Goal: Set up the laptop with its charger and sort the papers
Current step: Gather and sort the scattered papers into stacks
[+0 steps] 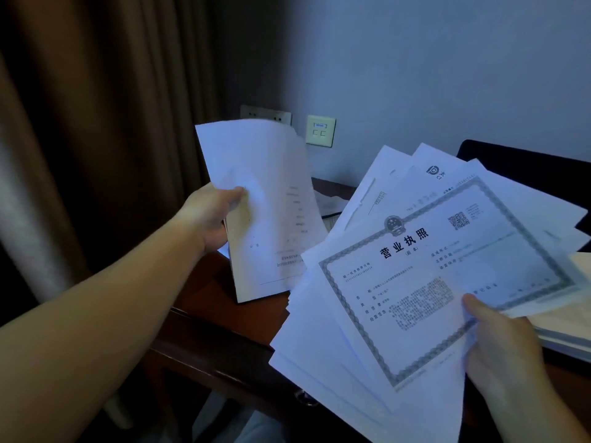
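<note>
The papers are split between the two hands above the dark wooden counter (204, 282). The right hand (502, 343) pinches a loose fan of sheets (415, 282) near its lower right corner, thumb on top of the bordered certificate (447, 270) that lies uppermost, the other fingers hidden underneath. The left hand (211, 215) grips a smaller batch (271, 212) at its left edge, thumb across the front, and holds it nearly upright; its top corner curls over and its lower end hangs close to the counter, though I cannot tell whether it touches.

These sheets look light, thin and floppy. Held by one corner, the fan droops and splays, and its sheets will probably slide over one another with little resistance, so the pinch likely has to bear on every layer or the lower ones may slip out. A hold nearer the middle of a long edge, or a tap of the edges on the counter to square them, should make the bundle stiffer and easier to manage. Hard squeezing would likely crease the certificate.

More paper lies flat on the counter at the right edge (572, 334), partly under the fan. A dark upright panel (524, 167) stands behind, perhaps the laptop, but it is too dim to tell. Wall sockets (319, 131) sit just above the counter, beside a brown curtain (105, 123).
</note>
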`<state>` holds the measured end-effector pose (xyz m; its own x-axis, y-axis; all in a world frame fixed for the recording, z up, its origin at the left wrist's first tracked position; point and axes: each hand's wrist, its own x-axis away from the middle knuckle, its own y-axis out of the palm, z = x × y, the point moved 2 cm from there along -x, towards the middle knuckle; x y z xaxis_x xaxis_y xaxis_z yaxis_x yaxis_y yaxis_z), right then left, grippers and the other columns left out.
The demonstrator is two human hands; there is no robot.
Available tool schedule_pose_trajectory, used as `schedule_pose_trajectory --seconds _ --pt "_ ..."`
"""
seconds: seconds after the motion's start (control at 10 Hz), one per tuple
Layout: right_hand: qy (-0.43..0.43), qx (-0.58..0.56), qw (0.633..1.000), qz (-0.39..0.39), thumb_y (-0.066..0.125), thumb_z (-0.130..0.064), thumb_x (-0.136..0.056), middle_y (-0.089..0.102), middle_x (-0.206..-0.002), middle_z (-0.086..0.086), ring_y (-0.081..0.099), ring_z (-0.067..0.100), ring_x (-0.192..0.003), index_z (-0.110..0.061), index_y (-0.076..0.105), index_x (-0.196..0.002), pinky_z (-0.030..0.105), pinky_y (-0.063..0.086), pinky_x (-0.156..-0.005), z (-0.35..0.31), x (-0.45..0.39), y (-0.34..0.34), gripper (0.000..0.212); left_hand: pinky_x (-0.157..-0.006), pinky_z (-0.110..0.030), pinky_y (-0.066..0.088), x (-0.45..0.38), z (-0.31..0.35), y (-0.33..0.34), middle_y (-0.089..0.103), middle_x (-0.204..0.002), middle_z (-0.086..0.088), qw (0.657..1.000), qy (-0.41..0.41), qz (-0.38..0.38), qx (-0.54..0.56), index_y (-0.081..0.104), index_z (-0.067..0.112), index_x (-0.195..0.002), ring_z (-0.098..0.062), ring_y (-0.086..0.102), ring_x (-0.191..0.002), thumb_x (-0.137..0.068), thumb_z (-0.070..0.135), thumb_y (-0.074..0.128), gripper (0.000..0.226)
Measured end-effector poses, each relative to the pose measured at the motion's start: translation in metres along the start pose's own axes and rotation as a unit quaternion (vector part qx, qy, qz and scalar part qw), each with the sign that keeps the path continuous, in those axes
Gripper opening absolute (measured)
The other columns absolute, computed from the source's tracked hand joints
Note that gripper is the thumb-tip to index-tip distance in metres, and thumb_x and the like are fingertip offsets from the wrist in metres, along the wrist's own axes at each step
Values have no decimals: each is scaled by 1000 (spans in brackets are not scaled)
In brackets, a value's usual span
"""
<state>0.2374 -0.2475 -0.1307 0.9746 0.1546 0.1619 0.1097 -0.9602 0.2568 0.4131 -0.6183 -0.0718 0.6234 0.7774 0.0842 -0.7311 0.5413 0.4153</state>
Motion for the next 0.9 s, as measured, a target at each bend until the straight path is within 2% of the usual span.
schedule_pose_trajectory --seconds 0.1,0.2,0.3,0.4,0.5,0.6,0.7,0.8,0.9 --pt "-18 -10 1000 17 64 -3 -97 67 -129 18 65 28 -110 -1 62 -133 46 48 -103 2 -3 5 36 -53 -30 60 -5 -13 -1 79 -80 0 995 -7 12 -96 69 19 -102 -16 77 -70 -99 -5 52 30" --pt "-16 -43 999 24 61 2 -98 69 -126 9 65 31 -115 -7 61 -136 52 47 -105 4 -2 13 40 -53 -30 60 -1 -17 7 78 -78 3 983 8 -25 -181 69 23 -100 -18 76 -71 -93 -9 51 38" --pt "-29 -56 998 25 60 3 -98 70 -122 6 66 28 -112 -10 62 -135 48 49 -102 3 0 15 40 -62 -33 62 0 -13 22 78 -88 -4 980 30 -58 -188 71 17 -102 -24 76 -82 -88 -16 47 43" --pt "-26 -62 998 18 58 4 -98 72 -116 3 68 24 -109 -11 63 -134 39 53 -90 1 1 16 39 -67 -32 62 5 -4 38 79 -100 -8 980 38 -93 -175 71 12 -110 -25 78 -91 -90 -18 46 44" --pt "-29 -64 997 14 58 4 -98 73 -111 0 70 18 -101 -12 64 -132 35 56 -84 0 0 15 38 -68 -34 62 13 5 52 79 -103 -8 972 24 -130 -193 72 11 -109 -27 78 -91 -93 -14 50 37" --pt "-55 -40 997 35 63 2 -96 73 -104 -7 71 6 -85 -12 66 -126 22 56 -65 -2 0 12 34 -66 -34 62 21 16 64 80 -102 -5 959 13 -156 -238 72 15 -113 -27 78 -91 -95 -11 53 37" --pt "-73 -13 995 63 66 -1 -95 69 -100 -12 67 0 -74 -17 64 -116 13 50 -54 -2 -3 6 26 -65 -33 61 27 28 76 79 -100 1 934 12 -177 -310 71 21 -114 -26 76 -92 -96 -6 54 38" --pt "-73 14 995 71 64 0 -95 68 -98 -8 69 8 -79 -15 61 -109 17 50 -61 0 -7 -2 21 -87 -48 53 22 37 86 70 -114 -7 903 17 -156 -400 69 22 -118 -33 65 -104 -94 -4 58 37" --pt "-100 92 988 71 63 1 -95 64 -93 -11 62 14 -85 -16 60 -111 23 45 -78 0 -9 -8 24 -83 -47 48 8 38 98 65 -112 -9 834 55 -130 -533 63 17 -120 -30 61 -97 -92 -4 59 35"
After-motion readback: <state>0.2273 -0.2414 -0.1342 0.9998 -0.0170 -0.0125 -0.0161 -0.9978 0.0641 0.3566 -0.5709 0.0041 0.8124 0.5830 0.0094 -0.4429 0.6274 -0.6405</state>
